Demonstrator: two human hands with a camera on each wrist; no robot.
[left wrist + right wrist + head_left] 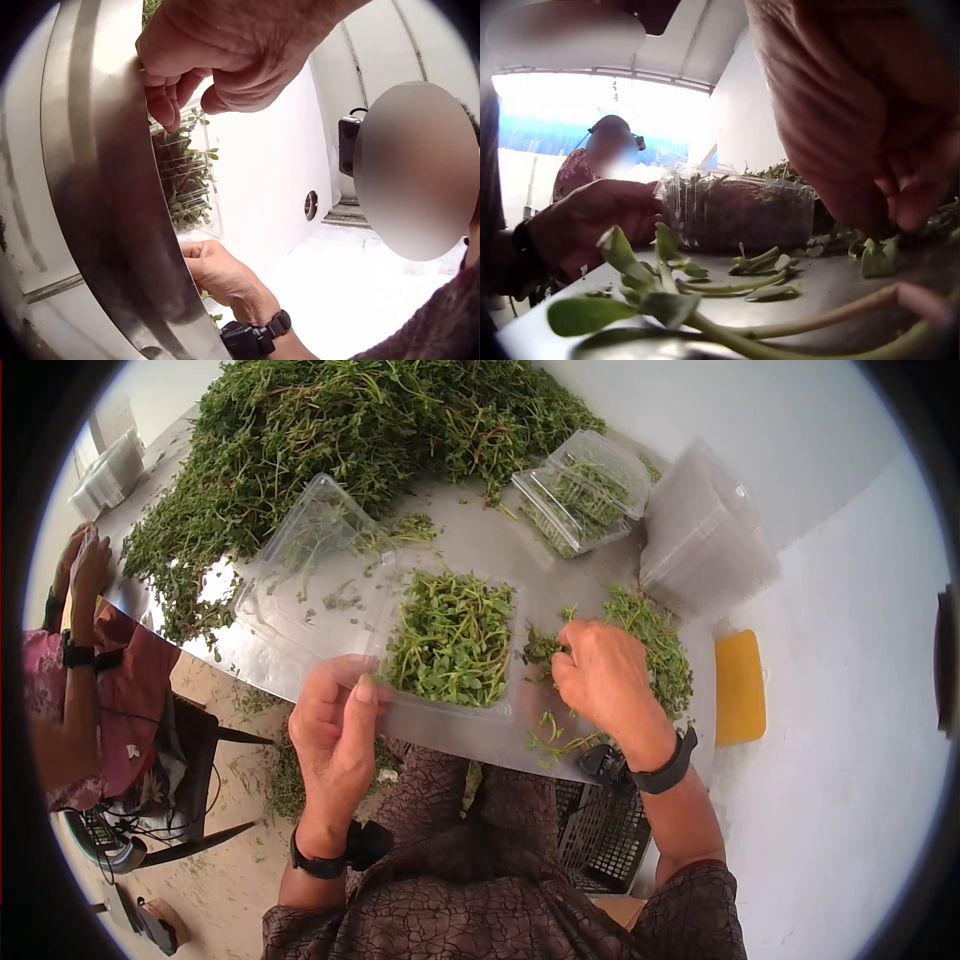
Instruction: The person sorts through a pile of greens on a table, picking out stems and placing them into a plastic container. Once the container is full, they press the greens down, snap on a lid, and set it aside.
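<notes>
A clear plastic clamshell container (pixel 512 705), packed with small-leaved green sprigs (pixel 450 640) that look like purslane, lies with its lid (pixel 300 575) folded back to the left. My left hand (pixel 335 725) grips its near left corner, thumb on top at the rim and fingers at the side. Right of the container, my right hand (pixel 610 675) reaches down to the table with fingers curled. In the right wrist view its fingertips pinch a green sprig (pixel 877 256). A small pile of loose sprigs (pixel 655 645) lies beside that hand.
A large heap of greens (pixel 350 440) covers the back of the metal table (pixel 480 550). Filled closed containers (pixel 580 490) stand back right, near a stack of empty ones (pixel 705 535). Another person's hands (pixel 88 565) show at left. A black crate (pixel 605 835) sits below.
</notes>
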